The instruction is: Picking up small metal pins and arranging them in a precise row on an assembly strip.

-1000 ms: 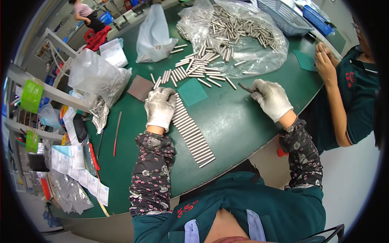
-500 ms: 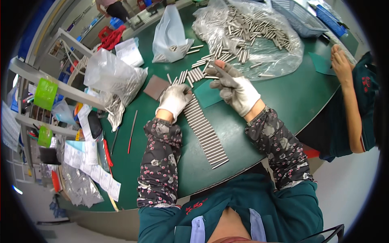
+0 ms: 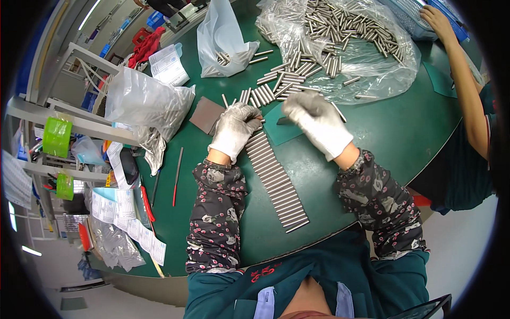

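Seems to be lining up metal pins (image 3: pixel 277 182) in a slanting row on the green desk (image 3: pixel 340 196). Bends the left hand (image 3: pixel 235 130) over the row's far end with fingers curled inward; cannot tell whether closed on one. Holds the right hand (image 3: pixel 319 123) near it, blurred, with opening and grasp unclear. Probably calls next for setting loose pins (image 3: pixel 262 95) flush.

Shiny metal rods (image 3: pixel 276 181), matt cloth gloves (image 3: pixel 231 132), glossy clear plastic bag (image 3: pixel 380 81), smooth tabletop (image 3: pixel 334 194), matt paper slips (image 3: pixel 125 204)
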The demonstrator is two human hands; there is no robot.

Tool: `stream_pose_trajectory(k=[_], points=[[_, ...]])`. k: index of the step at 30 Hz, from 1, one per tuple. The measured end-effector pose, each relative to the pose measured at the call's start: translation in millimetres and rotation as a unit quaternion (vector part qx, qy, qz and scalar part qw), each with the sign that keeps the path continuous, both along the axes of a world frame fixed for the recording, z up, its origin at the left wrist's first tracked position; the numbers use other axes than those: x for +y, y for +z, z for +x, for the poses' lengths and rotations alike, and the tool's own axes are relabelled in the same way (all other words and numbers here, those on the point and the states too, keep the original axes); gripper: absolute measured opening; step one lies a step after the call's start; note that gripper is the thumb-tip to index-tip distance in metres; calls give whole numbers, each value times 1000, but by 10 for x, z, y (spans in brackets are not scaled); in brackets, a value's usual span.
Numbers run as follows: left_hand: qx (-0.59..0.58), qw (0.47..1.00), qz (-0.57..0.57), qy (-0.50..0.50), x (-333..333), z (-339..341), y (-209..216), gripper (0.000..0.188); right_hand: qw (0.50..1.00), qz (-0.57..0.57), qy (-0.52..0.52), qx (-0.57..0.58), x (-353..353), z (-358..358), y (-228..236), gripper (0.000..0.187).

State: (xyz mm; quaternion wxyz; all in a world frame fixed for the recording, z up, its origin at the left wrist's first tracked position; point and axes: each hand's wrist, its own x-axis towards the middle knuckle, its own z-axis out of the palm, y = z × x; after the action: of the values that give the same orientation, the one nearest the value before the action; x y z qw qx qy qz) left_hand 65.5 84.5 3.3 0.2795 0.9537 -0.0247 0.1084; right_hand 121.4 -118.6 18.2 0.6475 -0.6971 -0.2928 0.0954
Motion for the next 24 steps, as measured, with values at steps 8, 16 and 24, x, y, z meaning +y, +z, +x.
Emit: stream_pose_trajectory(k=[8, 16, 24], points=[[-23, 1000, -3, -7, 4, 3, -14, 13, 932, 254, 21, 259, 352, 185, 255, 36], [-34, 999, -12, 1, -27, -13, -10, 12, 869, 368, 126, 306, 449, 244, 63, 46], [-25, 999, -21, 3, -60, -28, 5, 12, 835, 384, 114, 378, 412, 227, 39, 33]])
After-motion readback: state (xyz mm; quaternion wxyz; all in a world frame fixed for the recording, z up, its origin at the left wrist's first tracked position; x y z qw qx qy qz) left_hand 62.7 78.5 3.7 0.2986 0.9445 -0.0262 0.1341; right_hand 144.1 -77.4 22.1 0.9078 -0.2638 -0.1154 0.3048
